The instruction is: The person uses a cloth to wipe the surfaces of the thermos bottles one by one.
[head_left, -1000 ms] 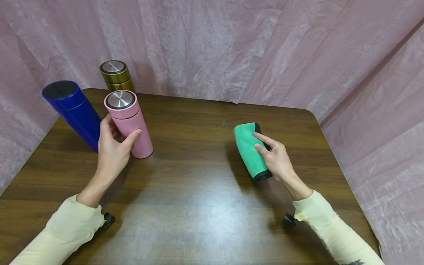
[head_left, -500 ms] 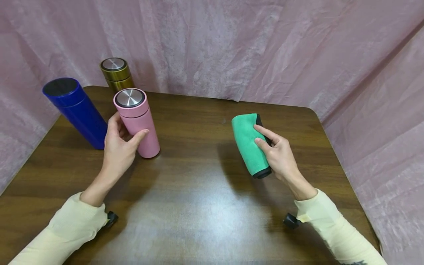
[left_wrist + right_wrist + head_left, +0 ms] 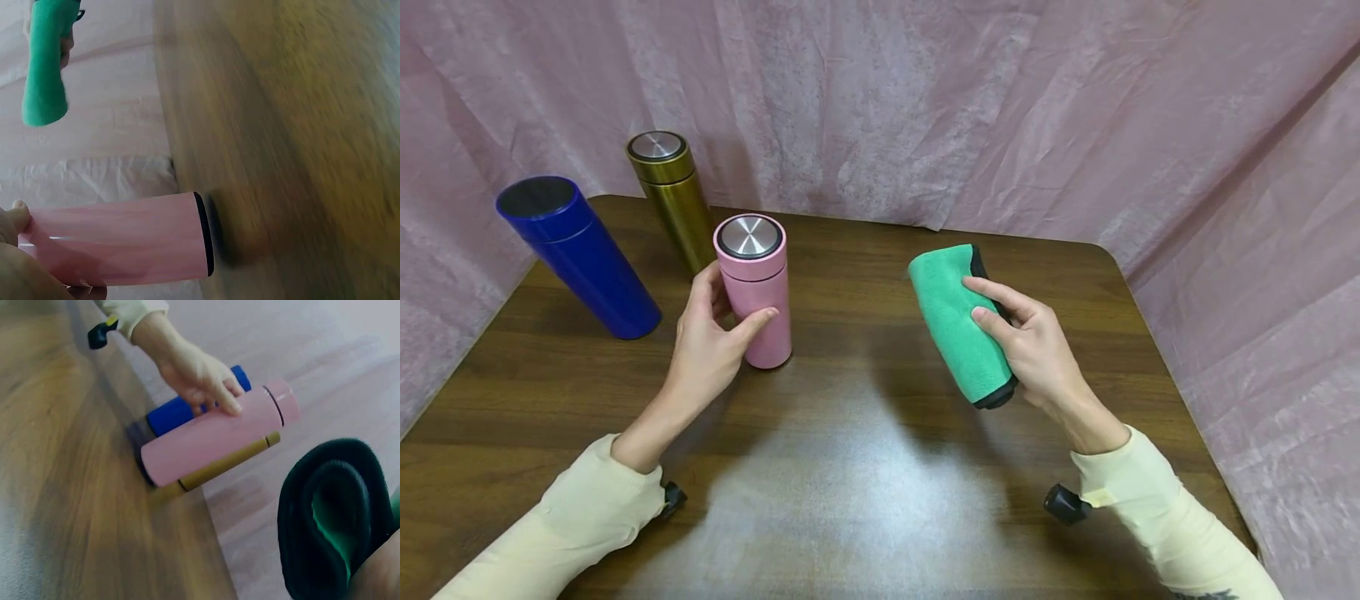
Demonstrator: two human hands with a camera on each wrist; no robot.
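Observation:
My left hand [image 3: 711, 342] grips a pink thermos bottle [image 3: 767, 325] with a brushed-metal lid top, its thumb across the front. The bottle stands upright, and in the left wrist view the dark base of the pink thermos [image 3: 119, 240] is close over the wood, with a shadow beside it. In my right hand [image 3: 1037, 350] is a folded green cloth [image 3: 958, 325] with black edging, pinched between thumb and fingers above the table. From the right wrist view, the end of the cloth [image 3: 294, 506] shows its rolled layers.
A blue thermos [image 3: 587, 258] stands at the left of the wooden table [image 3: 850, 467]. Behind it is a gold thermos [image 3: 677, 208], partly hidden by the left hand. Pink curtains [image 3: 880, 108] hang along the back and sides.
The left hand has moved right with the pink thermos, away from the blue and gold bottles, uncovering more of both. The right hand has brought the green cloth slightly left and up.

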